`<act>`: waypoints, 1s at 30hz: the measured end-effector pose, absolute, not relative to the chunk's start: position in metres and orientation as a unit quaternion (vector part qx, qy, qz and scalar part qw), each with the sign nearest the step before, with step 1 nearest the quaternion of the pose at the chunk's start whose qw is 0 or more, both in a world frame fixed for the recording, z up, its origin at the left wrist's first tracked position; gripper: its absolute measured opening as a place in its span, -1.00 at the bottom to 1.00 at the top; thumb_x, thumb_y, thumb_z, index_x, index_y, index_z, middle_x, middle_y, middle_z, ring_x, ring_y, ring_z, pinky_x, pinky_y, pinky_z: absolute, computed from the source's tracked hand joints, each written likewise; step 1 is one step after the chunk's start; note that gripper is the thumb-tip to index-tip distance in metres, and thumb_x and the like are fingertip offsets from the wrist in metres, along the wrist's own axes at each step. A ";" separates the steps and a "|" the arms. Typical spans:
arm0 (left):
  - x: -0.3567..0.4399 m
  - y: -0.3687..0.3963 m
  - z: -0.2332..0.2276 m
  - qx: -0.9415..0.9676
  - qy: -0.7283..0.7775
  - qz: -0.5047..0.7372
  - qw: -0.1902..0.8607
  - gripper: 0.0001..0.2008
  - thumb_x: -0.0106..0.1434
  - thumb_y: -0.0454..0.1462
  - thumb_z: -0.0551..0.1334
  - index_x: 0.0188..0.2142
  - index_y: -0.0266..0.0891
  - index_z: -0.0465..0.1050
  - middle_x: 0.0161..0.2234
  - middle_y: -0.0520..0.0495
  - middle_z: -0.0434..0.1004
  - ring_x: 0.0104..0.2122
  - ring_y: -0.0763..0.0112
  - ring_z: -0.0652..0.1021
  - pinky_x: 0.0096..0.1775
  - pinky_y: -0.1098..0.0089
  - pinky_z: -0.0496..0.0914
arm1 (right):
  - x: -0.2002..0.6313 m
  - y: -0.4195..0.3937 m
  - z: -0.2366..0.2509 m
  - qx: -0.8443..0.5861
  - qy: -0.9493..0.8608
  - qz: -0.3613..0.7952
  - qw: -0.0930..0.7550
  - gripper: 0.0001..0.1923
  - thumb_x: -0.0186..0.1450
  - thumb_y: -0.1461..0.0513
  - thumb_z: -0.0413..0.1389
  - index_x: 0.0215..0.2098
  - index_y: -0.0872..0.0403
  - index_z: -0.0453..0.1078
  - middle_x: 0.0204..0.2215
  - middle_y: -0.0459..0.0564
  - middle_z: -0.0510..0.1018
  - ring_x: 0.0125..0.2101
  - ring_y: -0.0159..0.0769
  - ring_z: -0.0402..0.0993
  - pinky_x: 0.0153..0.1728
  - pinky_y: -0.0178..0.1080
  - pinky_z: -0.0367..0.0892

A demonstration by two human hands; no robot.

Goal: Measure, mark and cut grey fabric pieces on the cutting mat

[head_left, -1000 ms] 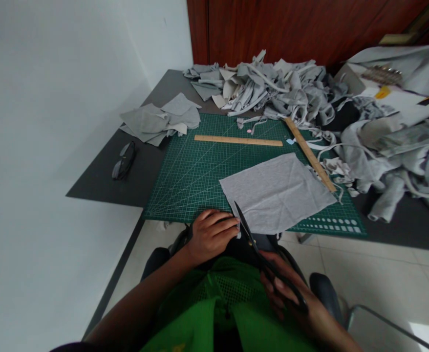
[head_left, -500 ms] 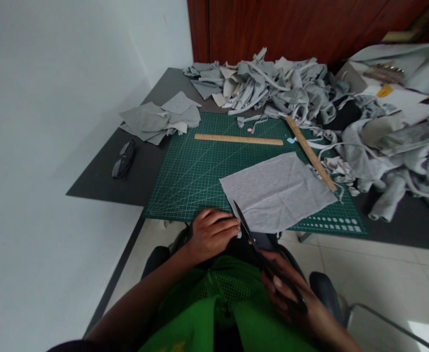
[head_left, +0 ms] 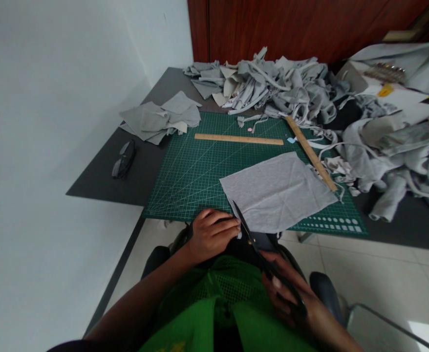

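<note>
Green cutting mat [head_left: 200, 181] lies half bare (left side); right hand [head_left: 295, 305] grips scissors [head_left: 258, 249] at fabric [head_left: 278, 193] edge.

Bright green top [head_left: 214, 313], mesh panel at chest with small square holes, smooth green fabric lower down, faint yellow mark near bottom edge. Forearms bare, no sleeves showing. Left hand [head_left: 210, 234] and right hand [head_left: 295, 303] bare: no gloves, rings or watch visible. Dark trousers at lap.

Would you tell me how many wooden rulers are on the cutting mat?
2: one ruler lies across the mat's far side; the other ruler runs diagonally along its right edge. More may hide under the fabric scraps.
</note>
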State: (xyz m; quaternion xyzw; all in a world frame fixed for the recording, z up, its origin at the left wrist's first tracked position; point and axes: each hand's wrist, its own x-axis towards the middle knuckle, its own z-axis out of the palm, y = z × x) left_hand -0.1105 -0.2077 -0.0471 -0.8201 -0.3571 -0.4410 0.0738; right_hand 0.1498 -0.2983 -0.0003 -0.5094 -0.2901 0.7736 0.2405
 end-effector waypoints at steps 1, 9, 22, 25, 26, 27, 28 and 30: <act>-0.111 -0.208 -0.047 -0.820 -0.356 -0.442 0.073 -0.85 0.43 -0.33 0.31 -0.24 -0.02 0.64 -0.14 0.20 0.76 -0.14 0.41 0.69 -0.09 0.27 0.41 | 0.150 -0.299 0.001 -0.516 -0.287 0.770 0.239 -0.27 0.26 -0.16 0.35 0.30 -0.17 0.35 -0.37 -0.16 0.41 -0.59 -0.53 0.13 -0.62 -0.42 0.05; -0.110 -0.208 -0.050 -0.820 -0.360 -0.438 0.074 -0.84 0.41 -0.33 0.33 -0.24 0.02 0.65 -0.13 0.23 0.76 -0.11 0.43 0.68 -0.07 0.27 0.40 | 0.152 -0.300 -0.007 -0.505 -0.309 0.771 0.235 -0.23 0.28 -0.18 0.33 0.34 -0.15 0.31 -0.45 -0.20 0.34 -0.62 -0.51 0.12 -0.65 -0.42 0.05; -0.111 -0.207 -0.050 -0.822 -0.354 -0.440 0.073 -0.85 0.40 -0.32 0.34 -0.24 0.01 0.65 -0.14 0.22 0.76 -0.12 0.42 0.68 -0.08 0.27 0.40 | 0.151 -0.299 -0.005 -0.498 -0.304 0.777 0.236 -0.24 0.31 -0.14 0.32 0.37 -0.12 0.28 -0.48 -0.24 0.29 -0.66 -0.54 0.08 -0.68 -0.43 0.01; -0.111 -0.208 -0.049 -0.823 -0.353 -0.439 0.072 -0.87 0.40 -0.32 0.34 -0.23 -0.01 0.64 -0.15 0.21 0.76 -0.13 0.40 0.69 -0.09 0.26 0.41 | 0.151 -0.300 -0.007 -0.497 -0.306 0.774 0.244 -0.22 0.31 -0.14 0.31 0.38 -0.11 0.26 -0.49 -0.24 0.29 -0.66 -0.53 0.08 -0.69 -0.44 -0.01; -0.112 -0.208 -0.049 -0.822 -0.354 -0.439 0.073 -0.90 0.41 -0.29 0.34 -0.22 -0.02 0.63 -0.15 0.20 0.76 -0.12 0.39 0.69 -0.10 0.25 0.41 | 0.151 -0.300 -0.007 -0.496 -0.305 0.775 0.245 -0.22 0.31 -0.15 0.31 0.38 -0.11 0.26 -0.49 -0.25 0.29 -0.66 -0.53 0.08 -0.69 -0.44 -0.01; -0.112 -0.208 -0.048 -0.821 -0.358 -0.438 0.074 -0.94 0.42 -0.24 0.34 -0.20 -0.04 0.63 -0.14 0.16 0.76 -0.10 0.35 0.69 -0.10 0.24 0.42 | 0.150 -0.300 -0.007 -0.494 -0.303 0.778 0.243 -0.22 0.30 -0.15 0.32 0.37 -0.11 0.27 -0.49 -0.25 0.29 -0.66 -0.53 0.08 -0.70 -0.44 -0.01; -0.113 -0.208 -0.048 -0.821 -0.363 -0.434 0.074 -0.90 0.43 -0.17 0.33 -0.16 -0.08 0.62 -0.12 0.11 0.76 -0.07 0.29 0.68 -0.09 0.21 0.42 | 0.150 -0.300 -0.007 -0.493 -0.300 0.780 0.242 -0.22 0.29 -0.16 0.32 0.37 -0.12 0.27 -0.49 -0.25 0.30 -0.67 -0.54 0.08 -0.69 -0.44 -0.01; -0.115 -0.208 -0.048 -0.825 -0.375 -0.416 0.074 -0.67 0.45 0.00 0.26 -0.07 -0.19 0.61 -0.04 -0.06 0.74 0.02 0.13 0.66 -0.03 0.13 0.44 | 0.149 -0.300 -0.004 -0.499 -0.290 0.779 0.245 -0.23 0.28 -0.15 0.34 0.36 -0.14 0.28 -0.45 -0.23 0.34 -0.66 -0.55 0.09 -0.69 -0.44 0.00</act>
